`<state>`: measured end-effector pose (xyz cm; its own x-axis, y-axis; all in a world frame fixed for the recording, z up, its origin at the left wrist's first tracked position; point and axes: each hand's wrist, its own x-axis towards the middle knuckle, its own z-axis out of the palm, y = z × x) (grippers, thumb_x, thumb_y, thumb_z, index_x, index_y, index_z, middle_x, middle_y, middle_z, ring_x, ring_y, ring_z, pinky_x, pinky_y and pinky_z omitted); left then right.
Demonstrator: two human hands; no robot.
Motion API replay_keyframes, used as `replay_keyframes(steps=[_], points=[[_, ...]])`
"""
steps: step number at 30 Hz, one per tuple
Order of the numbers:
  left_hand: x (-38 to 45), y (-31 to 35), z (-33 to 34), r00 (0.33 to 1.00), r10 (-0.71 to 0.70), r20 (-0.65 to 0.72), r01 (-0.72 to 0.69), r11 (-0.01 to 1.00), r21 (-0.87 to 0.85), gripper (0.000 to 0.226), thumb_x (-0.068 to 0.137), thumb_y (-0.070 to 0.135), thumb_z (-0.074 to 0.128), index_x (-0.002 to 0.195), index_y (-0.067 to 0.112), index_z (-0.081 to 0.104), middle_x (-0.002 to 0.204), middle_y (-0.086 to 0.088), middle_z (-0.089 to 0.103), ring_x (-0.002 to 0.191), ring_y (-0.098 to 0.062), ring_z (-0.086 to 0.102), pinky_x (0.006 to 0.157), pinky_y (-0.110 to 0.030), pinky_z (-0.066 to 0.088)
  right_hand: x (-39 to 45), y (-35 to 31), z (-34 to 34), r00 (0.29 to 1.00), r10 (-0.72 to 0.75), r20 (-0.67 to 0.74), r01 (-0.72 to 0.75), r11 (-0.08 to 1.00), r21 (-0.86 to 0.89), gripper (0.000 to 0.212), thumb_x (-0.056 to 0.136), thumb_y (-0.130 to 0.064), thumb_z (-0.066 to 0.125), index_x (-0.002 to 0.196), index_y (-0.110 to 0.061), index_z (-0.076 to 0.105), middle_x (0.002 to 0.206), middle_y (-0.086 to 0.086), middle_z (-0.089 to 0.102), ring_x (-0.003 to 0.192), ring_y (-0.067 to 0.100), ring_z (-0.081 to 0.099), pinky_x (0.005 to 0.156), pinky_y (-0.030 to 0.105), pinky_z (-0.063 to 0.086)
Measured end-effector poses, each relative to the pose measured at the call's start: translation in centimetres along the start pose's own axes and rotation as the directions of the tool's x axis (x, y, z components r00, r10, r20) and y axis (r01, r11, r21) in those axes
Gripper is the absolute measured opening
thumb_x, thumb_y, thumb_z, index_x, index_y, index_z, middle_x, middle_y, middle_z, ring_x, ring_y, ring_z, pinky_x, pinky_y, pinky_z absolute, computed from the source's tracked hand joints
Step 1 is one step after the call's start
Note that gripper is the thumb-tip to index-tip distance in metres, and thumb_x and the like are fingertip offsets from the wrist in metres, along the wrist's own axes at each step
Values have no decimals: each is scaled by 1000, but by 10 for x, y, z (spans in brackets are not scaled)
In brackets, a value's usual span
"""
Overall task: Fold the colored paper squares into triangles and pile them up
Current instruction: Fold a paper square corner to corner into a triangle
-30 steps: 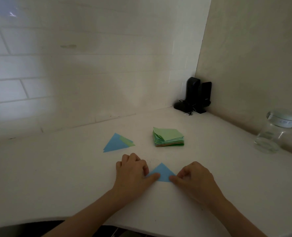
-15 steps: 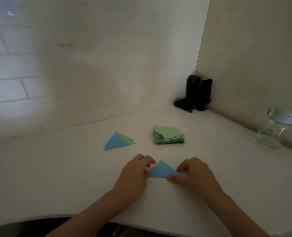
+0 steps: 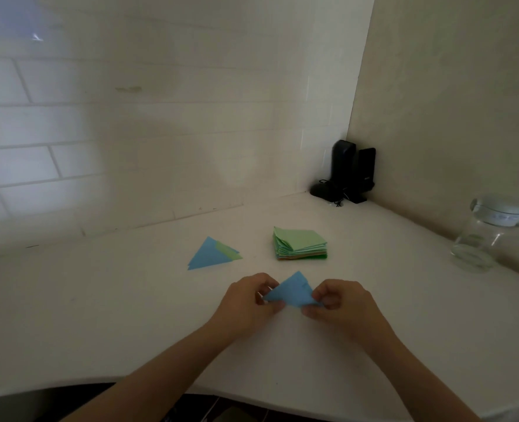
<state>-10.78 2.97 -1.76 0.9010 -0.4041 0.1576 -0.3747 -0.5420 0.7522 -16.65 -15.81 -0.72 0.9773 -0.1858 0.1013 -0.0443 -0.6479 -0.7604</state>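
A blue folded paper triangle (image 3: 291, 290) is lifted slightly off the white counter, held between both hands. My left hand (image 3: 246, 303) pinches its left corner and my right hand (image 3: 340, 306) pinches its right corner. Behind and to the left lies a small pile of folded triangles (image 3: 211, 254), blue on top with a green one showing under its right edge. A stack of unfolded paper squares (image 3: 299, 243), light green on top, sits behind the hands.
A clear glass jar (image 3: 483, 236) with a lid stands at the right by the wall. Black speakers and a cable (image 3: 348, 175) fill the back corner. The white counter (image 3: 100, 300) curves to a front edge near me.
Both hands went from pressing the blue triangle flat on the counter to pinching its two corners and lifting it slightly.
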Motion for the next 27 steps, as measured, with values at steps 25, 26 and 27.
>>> replay_keyframes(steps=[25,26,27], points=[[78,-117,-121,881,-376,-287,398,917,20,27,87,41,61,71,20,68,68,4,62,69,-13,56,61,-25,39,137,-81,117,989,-85,120,104,981,-164,37,60,-43,83,80,-25,57,81,-11,58,71,7,55,67,27,47],[80,-118,-120,877,-376,-300,408,912,52,28,86,42,61,68,21,65,67,6,60,73,-15,58,64,-25,40,138,-80,119,990,-86,116,106,978,-180,36,60,-44,82,78,-25,57,80,-11,57,72,9,55,69,29,47],[81,-119,-119,873,-375,-311,418,905,80,29,85,43,61,66,22,63,66,7,59,76,-17,60,66,-26,41,138,-80,121,989,-89,116,111,975,-194,35,61,-44,81,77,-25,58,79,-11,56,73,10,55,70,32,48]])
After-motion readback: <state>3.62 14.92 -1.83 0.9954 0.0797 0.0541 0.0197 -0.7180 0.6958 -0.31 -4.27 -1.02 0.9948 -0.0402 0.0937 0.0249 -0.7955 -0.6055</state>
